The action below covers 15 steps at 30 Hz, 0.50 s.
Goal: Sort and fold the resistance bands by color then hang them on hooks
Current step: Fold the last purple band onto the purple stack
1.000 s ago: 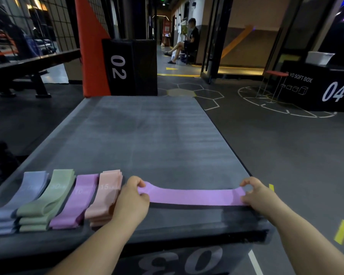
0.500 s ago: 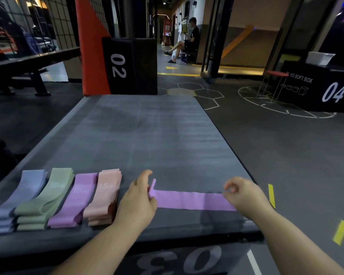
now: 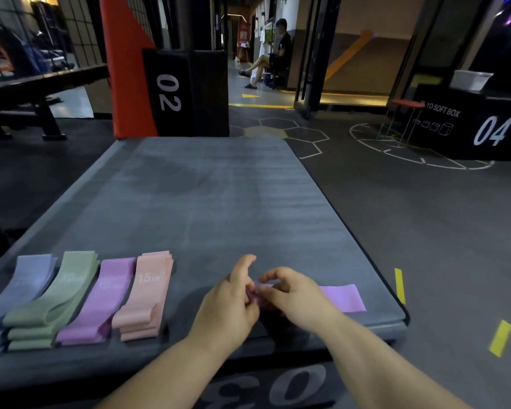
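A purple resistance band (image 3: 341, 298) lies folded over on the grey mat (image 3: 219, 202) near its front edge, its fold end pointing right. My left hand (image 3: 230, 302) and my right hand (image 3: 292, 293) meet over its left end, both pinching the two band ends together. At the front left lie folded bands in a row: a blue-grey stack (image 3: 24, 290), a green stack (image 3: 56, 299), a purple stack (image 3: 101, 302) and a pink stack (image 3: 145, 296). No hooks are in view.
The mat covers a black soft box marked 03 (image 3: 263, 385). Boxes marked 02 (image 3: 186, 93) and 04 (image 3: 469, 122) stand beyond, with an orange pillar (image 3: 124, 69) and a bench (image 3: 27, 93) at left. A person sits (image 3: 272, 57) far down the corridor.
The band was stretched flat between my hands. My right hand has carried its right end leftward over to my left hand, folding the band in half.
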Each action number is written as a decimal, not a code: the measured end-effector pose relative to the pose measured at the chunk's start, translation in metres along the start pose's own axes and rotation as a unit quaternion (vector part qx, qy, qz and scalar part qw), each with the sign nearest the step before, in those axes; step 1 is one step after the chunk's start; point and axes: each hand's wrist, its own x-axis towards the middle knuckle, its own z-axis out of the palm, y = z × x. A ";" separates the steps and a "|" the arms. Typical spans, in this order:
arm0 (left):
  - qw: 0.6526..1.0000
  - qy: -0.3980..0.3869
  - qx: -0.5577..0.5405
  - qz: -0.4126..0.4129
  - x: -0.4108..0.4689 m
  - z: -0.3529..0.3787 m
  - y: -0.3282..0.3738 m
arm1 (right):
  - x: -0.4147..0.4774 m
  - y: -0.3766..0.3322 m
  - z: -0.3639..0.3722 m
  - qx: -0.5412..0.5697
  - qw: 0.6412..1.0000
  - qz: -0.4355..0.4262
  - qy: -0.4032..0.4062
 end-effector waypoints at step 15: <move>0.983 0.038 0.160 0.076 0.006 0.007 -0.014 | 0.004 -0.005 -0.004 0.260 0.962 0.083 0.018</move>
